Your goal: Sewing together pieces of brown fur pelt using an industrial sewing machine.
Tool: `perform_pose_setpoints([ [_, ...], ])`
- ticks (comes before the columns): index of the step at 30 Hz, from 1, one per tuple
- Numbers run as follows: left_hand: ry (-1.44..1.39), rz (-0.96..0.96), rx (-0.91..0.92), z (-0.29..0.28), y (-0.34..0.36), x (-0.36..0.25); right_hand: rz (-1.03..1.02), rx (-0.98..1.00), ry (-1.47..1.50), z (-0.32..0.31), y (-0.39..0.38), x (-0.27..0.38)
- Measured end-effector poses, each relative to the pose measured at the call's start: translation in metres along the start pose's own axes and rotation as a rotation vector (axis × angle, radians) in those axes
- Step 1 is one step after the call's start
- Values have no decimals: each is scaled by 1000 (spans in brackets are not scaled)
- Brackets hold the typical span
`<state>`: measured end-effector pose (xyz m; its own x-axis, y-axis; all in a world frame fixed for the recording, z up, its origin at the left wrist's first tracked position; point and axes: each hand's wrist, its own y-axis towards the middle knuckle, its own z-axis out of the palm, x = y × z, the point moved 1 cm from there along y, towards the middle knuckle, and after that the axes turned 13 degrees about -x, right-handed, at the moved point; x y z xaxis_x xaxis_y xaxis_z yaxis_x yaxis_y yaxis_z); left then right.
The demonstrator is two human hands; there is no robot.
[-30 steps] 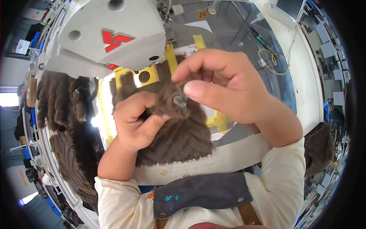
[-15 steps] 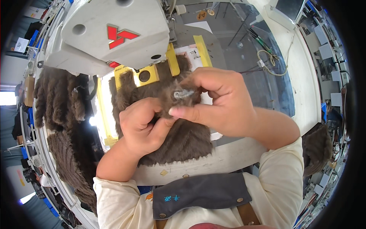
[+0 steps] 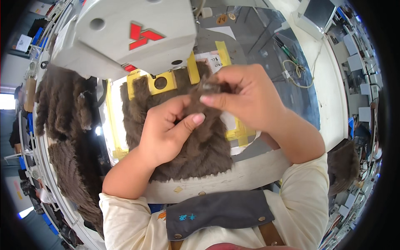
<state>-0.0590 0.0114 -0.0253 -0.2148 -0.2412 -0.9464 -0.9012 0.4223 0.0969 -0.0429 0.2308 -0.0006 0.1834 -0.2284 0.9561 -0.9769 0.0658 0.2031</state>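
Note:
Between my two hands is a small piece of dark brown fur fabric (image 3: 199, 102), partly hidden by my fingers and blurred. My left hand (image 3: 164, 129) is closed on its left side, the thumb lying on top. On the upper right, my right hand (image 3: 250, 96) pinches the piece between thumb and fingers, where a small greyish patch shows. Below both hands lies a larger brown fur panel (image 3: 191, 160) with a ragged near edge. At its far end a yellow template (image 3: 168, 78) with a round hole crosses strips of fur.
A large white machine head (image 3: 121, 39) overhangs the far left of the work. Brown fur pieces (image 3: 66, 102) hang at the left; another fur bundle (image 3: 342, 166) is at the right. Green-handled tweezers (image 3: 287, 52) and a cord loop (image 3: 298, 73) lie on the glassy tabletop. A monitor (image 3: 316, 16) stands far right.
My thumbs have drawn apart, and the right hand has turned the fur piece. Its pale patch shows less now. Yellow tape beneath my right wrist has come into sight. The view has shifted slightly.

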Motion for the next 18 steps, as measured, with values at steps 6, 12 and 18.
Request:
perform_pose_setpoints([
  [6, 54, -129, 97, 6, 5, -9, 218, 294, -204, -14, 25, -49],
  [12, 390, 287, 158, -12, 8, 15, 90, 295, -571, 21, 51, -47],
  [18, 976, 496, 51, -11, 10, 11, 13, 131, -599, 40, 68, -56],
])
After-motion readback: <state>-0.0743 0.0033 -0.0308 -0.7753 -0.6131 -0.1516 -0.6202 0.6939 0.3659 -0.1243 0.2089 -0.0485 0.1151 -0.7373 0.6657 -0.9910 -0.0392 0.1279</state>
